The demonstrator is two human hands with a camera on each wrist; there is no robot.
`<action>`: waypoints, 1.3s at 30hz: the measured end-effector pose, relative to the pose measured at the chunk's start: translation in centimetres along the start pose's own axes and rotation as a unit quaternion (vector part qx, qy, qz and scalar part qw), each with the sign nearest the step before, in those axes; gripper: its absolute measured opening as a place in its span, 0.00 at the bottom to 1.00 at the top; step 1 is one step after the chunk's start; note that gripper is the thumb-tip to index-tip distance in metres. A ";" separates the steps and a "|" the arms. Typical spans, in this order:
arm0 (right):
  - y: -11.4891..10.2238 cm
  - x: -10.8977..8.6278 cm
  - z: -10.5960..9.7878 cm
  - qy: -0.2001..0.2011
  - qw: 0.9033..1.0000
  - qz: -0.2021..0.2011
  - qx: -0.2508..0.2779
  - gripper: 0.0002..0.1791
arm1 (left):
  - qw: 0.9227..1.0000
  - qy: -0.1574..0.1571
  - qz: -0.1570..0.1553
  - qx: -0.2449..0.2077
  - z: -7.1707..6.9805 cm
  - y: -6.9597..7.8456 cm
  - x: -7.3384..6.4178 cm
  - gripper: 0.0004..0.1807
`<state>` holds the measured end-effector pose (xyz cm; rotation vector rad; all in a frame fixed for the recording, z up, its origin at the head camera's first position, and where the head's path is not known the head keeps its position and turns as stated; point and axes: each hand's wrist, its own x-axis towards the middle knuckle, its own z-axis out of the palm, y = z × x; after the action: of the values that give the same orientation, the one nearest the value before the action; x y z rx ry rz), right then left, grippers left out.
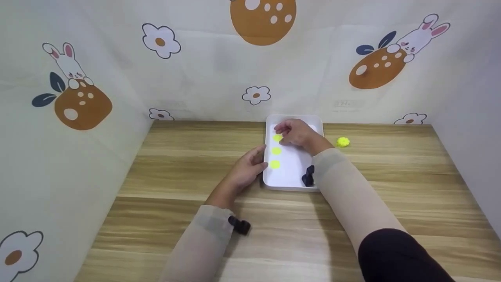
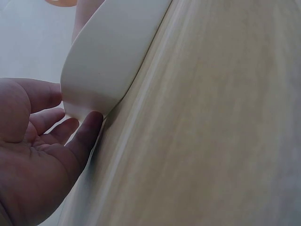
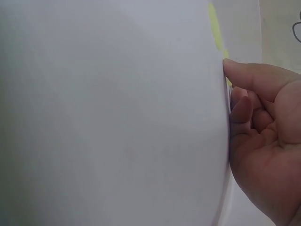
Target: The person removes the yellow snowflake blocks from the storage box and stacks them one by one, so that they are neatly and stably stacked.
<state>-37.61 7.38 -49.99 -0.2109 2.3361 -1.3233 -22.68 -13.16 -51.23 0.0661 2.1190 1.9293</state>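
Observation:
A white rectangular tray [image 1: 289, 188] stands on the wooden table against the back wall. Down its left side runs a column of flat, bright yellow dots [image 1: 275, 164] on the white floor. My left hand [image 1: 245, 169] touches the tray's outer left side, thumb and fingers spread along the wall; the left wrist view shows the tray's wall [image 2: 103, 56] beside the fingertips. Inside the tray's far half, my right hand [image 1: 299, 134] rests with its fingertips at the floor by the farthest dot. The right wrist view shows nothing clearly held by this hand [image 3: 268, 117].
A small knobbly yellow ball [image 1: 343, 141] lies on the table [image 1: 391, 176] to the right of the tray. Behind and on both sides rise cloth walls [image 1: 203, 86], the back and left ones printed with rabbits, fruit and flowers. A small black camera sits at each wrist.

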 end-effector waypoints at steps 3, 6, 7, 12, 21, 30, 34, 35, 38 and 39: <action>0.1 -0.1 0.0 0.004 1.000 -0.003 -0.008 0.27 | 1.000 -0.005 0.005 -0.002 0.0 0.0 0.0 0.36; 0.1 -0.1 0.0 0.008 1.000 -0.004 -0.020 0.26 | 1.000 -0.008 0.009 -0.003 0.0 -0.1 0.0 0.36; 0.1 -0.1 0.0 0.009 1.000 -0.006 -0.025 0.25 | 1.000 -0.011 0.009 -0.007 0.0 -0.2 0.0 0.36; 0.1 -0.1 0.1 0.009 0.998 -0.025 -0.051 0.24 | 1.000 -0.015 0.007 -0.022 -0.1 -0.2 -0.2 0.36; 0.3 -0.1 0.1 0.001 0.999 -0.026 -0.032 0.27 | 1.000 -0.007 0.002 -0.008 0.0 -0.2 -0.1 0.36; 0.0 -0.1 0.1 0.004 0.997 -0.026 -0.071 0.26 | 1.000 -0.005 -0.013 0.002 -0.2 0.1 0.0 0.35; -0.2 -0.1 0.2 0.007 0.995 -0.030 -0.093 0.25 | 1.000 -0.003 -0.023 0.007 -0.2 0.0 0.0 0.35; -0.1 -0.1 0.2 0.008 0.995 -0.032 -0.095 0.24 | 1.000 -0.002 -0.025 0.008 -0.2 0.0 0.0 0.35; 0.0 -0.2 0.3 0.011 0.995 -0.039 -0.093 0.23 | 1.000 -0.006 -0.018 -0.003 -0.2 -0.1 -0.1 0.36; 0.1 -0.2 0.4 0.011 0.995 -0.043 -0.091 0.23 | 1.000 -0.009 -0.011 -0.008 -0.2 -0.2 -0.1 0.36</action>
<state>-37.24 7.23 -50.14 -0.3592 2.4918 -1.1561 -22.62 -13.35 -51.40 0.0553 2.0841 1.9262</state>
